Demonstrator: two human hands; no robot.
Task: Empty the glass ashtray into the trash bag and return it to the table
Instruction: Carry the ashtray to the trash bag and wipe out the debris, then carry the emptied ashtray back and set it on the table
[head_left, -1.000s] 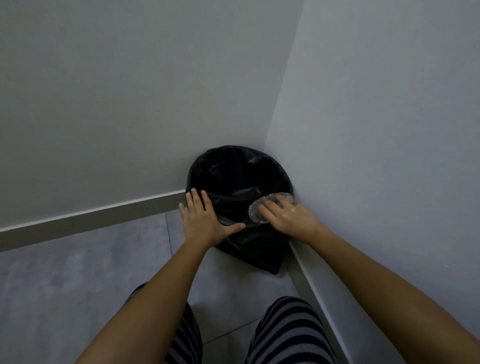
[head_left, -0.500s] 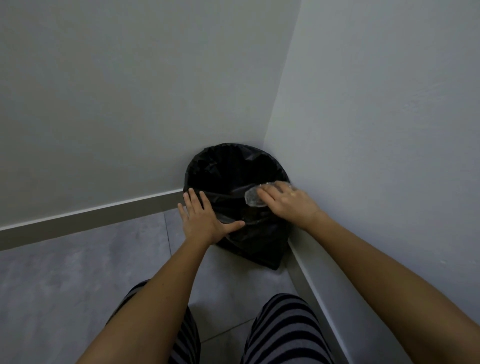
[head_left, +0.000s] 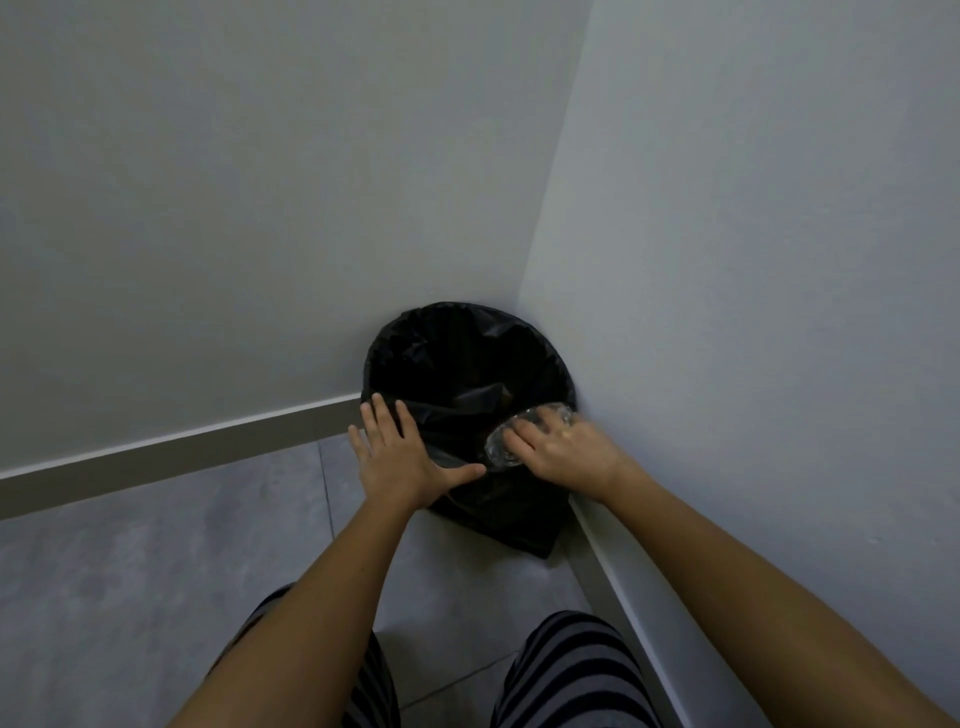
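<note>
Right hand (head_left: 563, 453) has its grip closed over the glass ashtray (head_left: 511, 441), tipped over the near right rim of the black trash bag (head_left: 457, 364). Left hand (head_left: 400, 457) lies flat, fingers spread, holding nothing, pressing the bag's near left edge. The bag sits tight in a corner, walls behind and to the right; grey tiled floor (head_left: 156, 571) lies open to the left.
</note>
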